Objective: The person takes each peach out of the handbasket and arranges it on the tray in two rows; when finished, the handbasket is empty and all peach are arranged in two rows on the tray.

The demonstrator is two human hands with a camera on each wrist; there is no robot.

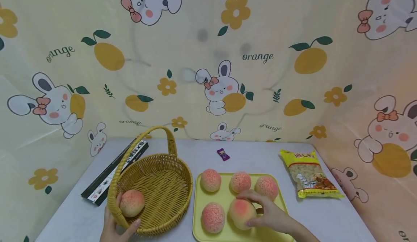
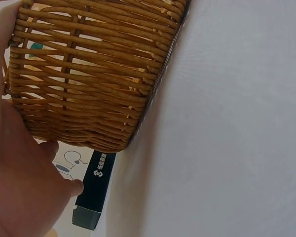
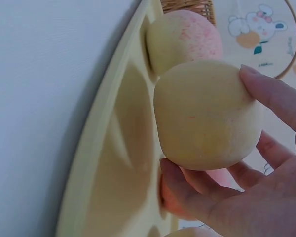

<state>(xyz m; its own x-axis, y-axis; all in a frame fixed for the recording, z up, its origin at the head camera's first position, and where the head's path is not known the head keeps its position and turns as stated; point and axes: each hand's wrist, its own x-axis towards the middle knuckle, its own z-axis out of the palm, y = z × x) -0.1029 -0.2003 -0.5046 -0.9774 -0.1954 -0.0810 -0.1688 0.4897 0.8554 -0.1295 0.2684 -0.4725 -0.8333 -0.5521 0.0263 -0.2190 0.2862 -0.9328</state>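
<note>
My right hand (image 1: 272, 215) grips a pink-and-cream peach (image 1: 241, 213) between thumb and fingers over the front of the yellow tray (image 1: 224, 195). In the right wrist view, the pale side of this peach shows, raised above the tray's floor. Several other pink-speckled peaches, such as the one at front left (image 1: 213, 217), sit on the tray. To the left stands a wicker basket (image 1: 164, 189) with a tall arched handle. One peach (image 1: 131, 203) lies inside, against its left wall. My left hand (image 1: 112, 229) holds the basket's near left side, the thumb at the rim.
Behind the basket's left side lies a long black-and-white box (image 1: 101, 187). A small purple wrapped candy (image 1: 223, 154) is at the back of the table. On the right is a yellow food packet (image 1: 309, 177). A printed cloth (image 1: 195, 54) hangs around the table.
</note>
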